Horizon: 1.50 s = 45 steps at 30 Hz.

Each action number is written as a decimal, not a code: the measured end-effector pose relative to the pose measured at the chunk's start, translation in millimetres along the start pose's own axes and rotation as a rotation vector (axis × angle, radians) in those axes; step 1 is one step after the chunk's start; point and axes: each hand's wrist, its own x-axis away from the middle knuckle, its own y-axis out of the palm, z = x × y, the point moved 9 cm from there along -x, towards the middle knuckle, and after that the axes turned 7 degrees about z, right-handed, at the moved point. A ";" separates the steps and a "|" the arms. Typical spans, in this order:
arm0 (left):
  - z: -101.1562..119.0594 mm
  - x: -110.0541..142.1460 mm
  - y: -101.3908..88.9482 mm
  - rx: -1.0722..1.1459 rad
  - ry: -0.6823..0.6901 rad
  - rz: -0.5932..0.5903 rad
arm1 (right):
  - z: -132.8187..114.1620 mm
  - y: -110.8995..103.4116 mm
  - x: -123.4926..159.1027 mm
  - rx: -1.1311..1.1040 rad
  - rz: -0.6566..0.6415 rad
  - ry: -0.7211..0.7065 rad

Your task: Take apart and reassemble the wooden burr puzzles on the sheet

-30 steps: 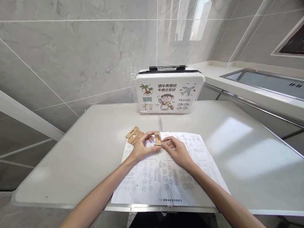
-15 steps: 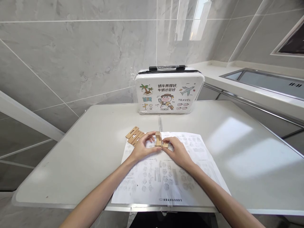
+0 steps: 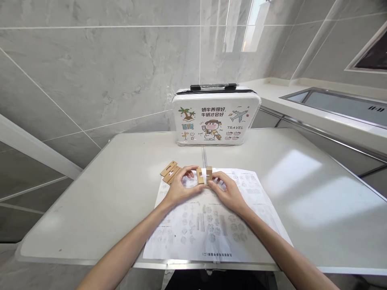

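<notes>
Both of my hands work over a printed instruction sheet (image 3: 217,225) on a white table (image 3: 99,201). My left hand (image 3: 180,187) pinches one small notched wooden block (image 3: 200,176), held upright. My right hand (image 3: 225,189) pinches a second wooden block (image 3: 209,174), also upright, right beside the first. The two blocks stand side by side, almost touching. Several more flat wooden pieces (image 3: 169,170) lie on the table just left of my left hand.
A white carry case (image 3: 215,119) with cartoon travel pictures and a black handle stands at the table's far edge against the tiled wall. A counter with a sunken sink (image 3: 341,102) runs along the right.
The right-hand block has been turned from lying low beside the left block to standing upright next to it. Both hands stayed in about the same place.
</notes>
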 end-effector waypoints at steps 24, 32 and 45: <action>19.9 4.7 8.2 -0.626 0.430 -0.143 | 22.5 -6.0 1.7 0.262 0.103 0.026; 19.2 8.4 13.9 -0.584 0.433 -0.195 | 19.1 -3.8 3.9 0.293 0.107 -0.010; 17.3 17.2 29.7 -0.459 0.399 -0.241 | -0.7 5.2 9.6 0.323 0.048 -0.161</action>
